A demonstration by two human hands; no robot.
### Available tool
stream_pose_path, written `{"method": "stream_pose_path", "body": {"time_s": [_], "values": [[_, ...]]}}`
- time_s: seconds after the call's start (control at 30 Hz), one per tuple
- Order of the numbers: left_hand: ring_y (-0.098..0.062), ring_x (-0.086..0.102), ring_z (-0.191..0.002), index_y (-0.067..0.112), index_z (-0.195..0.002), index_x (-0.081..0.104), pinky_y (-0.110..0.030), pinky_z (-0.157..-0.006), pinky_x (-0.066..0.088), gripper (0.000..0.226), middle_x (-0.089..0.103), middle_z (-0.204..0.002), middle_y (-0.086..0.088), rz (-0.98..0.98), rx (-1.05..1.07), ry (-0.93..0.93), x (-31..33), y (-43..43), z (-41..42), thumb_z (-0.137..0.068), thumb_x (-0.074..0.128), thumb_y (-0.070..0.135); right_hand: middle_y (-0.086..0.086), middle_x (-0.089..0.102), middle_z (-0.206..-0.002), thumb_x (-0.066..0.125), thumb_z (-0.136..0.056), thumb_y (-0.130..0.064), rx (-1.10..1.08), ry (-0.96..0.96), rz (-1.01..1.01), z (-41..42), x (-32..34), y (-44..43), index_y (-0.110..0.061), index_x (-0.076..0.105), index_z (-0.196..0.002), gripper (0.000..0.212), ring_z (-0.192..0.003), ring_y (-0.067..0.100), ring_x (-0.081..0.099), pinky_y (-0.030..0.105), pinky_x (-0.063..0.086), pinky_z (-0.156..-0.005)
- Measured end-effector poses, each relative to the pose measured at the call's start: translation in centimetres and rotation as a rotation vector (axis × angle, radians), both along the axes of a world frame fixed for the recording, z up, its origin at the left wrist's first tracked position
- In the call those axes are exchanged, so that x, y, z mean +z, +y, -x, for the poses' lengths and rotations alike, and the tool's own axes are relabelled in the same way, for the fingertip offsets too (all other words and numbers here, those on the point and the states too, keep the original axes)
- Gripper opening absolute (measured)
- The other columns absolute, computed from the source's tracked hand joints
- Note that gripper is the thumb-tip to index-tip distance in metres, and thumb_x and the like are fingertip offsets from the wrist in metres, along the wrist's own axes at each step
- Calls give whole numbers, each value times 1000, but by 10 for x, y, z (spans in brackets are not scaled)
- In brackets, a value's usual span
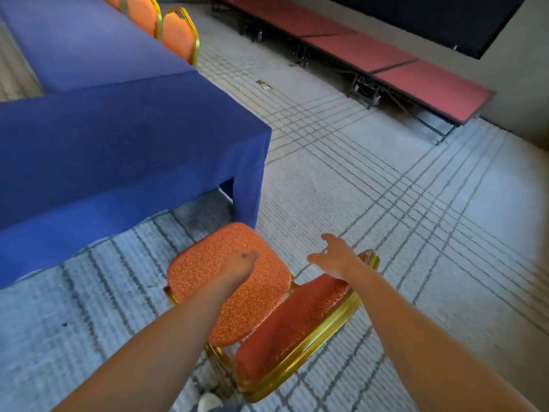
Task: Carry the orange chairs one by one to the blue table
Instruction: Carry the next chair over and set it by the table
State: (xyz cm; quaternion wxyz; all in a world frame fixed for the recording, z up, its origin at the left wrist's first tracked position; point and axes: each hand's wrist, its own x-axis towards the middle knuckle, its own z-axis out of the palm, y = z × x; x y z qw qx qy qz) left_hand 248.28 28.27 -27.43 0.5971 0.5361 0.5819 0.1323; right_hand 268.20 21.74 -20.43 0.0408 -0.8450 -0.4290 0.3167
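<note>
**Left hand and right hand above an orange chair by the blue counter**

Bare forearms reach in from the bottom edge. The right hand hovers released, fingers spread, just over the far end of the chair's gold-framed backrest. The left hand is motion-blurred over the seat. Its fingers cannot be made out, and it may be touching the cushion. The orange chair stands on the striped carpet just beside the counter's draped corner, its legs mostly hidden. More orange chairs line the counter's far side, cut off at the top edge.
</note>
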Motion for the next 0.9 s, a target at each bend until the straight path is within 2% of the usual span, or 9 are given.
{"method": "stream_pose_path", "body": {"time_s": [0.2, 0.37, 0.47, 0.53, 0.6, 0.63, 0.73, 0.83, 0.9], "values": [[-25, 57, -88, 12, -96, 58, -37, -86, 45, 27, 53, -90, -7, 7, 94, 29, -11, 0, -9, -98, 50, 38, 12, 30, -157, 63, -91, -42, 107, 22, 119, -18, -26, 18, -20, 21, -155, 80, -139, 32, 38, 45, 39, -109], [-30, 57, -105, 3, -124, 55, -34, -88, 42, 49, 60, -112, -15, 85, 208, 123, -26, 3, -9, -98, 48, 44, 16, 35, -154, 63, -91, -38, 274, 43, 190, -30, -47, 50, -14, 26, -154, 77, -134, 32, 44, 38, 40, -105], [-43, 55, -115, -8, -131, 47, -47, -96, 44, 64, 56, -125, -30, 136, 330, 160, -40, 1, -10, -97, 49, 46, 16, 35, -155, 61, -92, -37, 386, 66, 253, -41, -60, 68, -11, 28, -153, 74, -137, 32, 41, 40, 37, -107], [-40, 62, -98, -15, -118, 49, -45, -92, 48, 62, 62, -106, -31, 175, 418, 182, -49, -6, -13, -97, 51, 43, 18, 42, -149, 60, -94, -34, 453, 84, 308, -52, -70, 78, -6, 35, -148, 66, -132, 33, 46, 39, 40, -103], [-18, 55, -67, -2, -89, 56, -31, -78, 41, 41, 55, -72, -10, 244, 473, 270, -55, -19, -18, -100, 50, 38, 19, 48, -143, 58, -96, -32, 541, 96, 354, -63, -77, 84, -3, 42, -142, 57, -127, 32, 51, 36, 42, -99], [-17, 53, -67, 4, -86, 57, -29, -77, 40, 38, 53, -71, -6, 272, 487, 318, -59, -27, -20, -100, 49, 38, 18, 48, -145, 58, -96, -32, 579, 96, 371, -70, -80, 86, -3, 42, -142, 57, -128, 32, 50, 35, 41, -99], [-30, 60, -107, 2, -106, 59, -33, -90, 43, 43, 60, -105, -16, 362, 457, 424, -66, -50, -28, -100, 45, 43, 14, 45, -147, 58, -97, -31, 681, 98, 420, -90, -91, 93, -6, 39, -144, 57, -132, 29, 46, 33, 38, -102], [-32, 60, -112, -1, -107, 63, -35, -91, 45, 49, 64, -108, -21, 432, 428, 511, -71, -73, -33, -99, 46, 44, 11, 55, -122, 55, -97, -27, 773, 94, 489, -107, -108, 95, -16, 53, -118, 23, -115, 26, 55, 28, 40, -79], [-32, 58, -116, -2, -118, 62, -34, -93, 44, 54, 63, -121, -22, 466, 410, 566, -74, -82, -36, -97, 48, 45, 15, 58, -123, 56, -96, -29, 788, 82, 544, -112, -118, 95, -15, 55, -113, 22, -111, 26, 56, 26, 40, -74]]}}
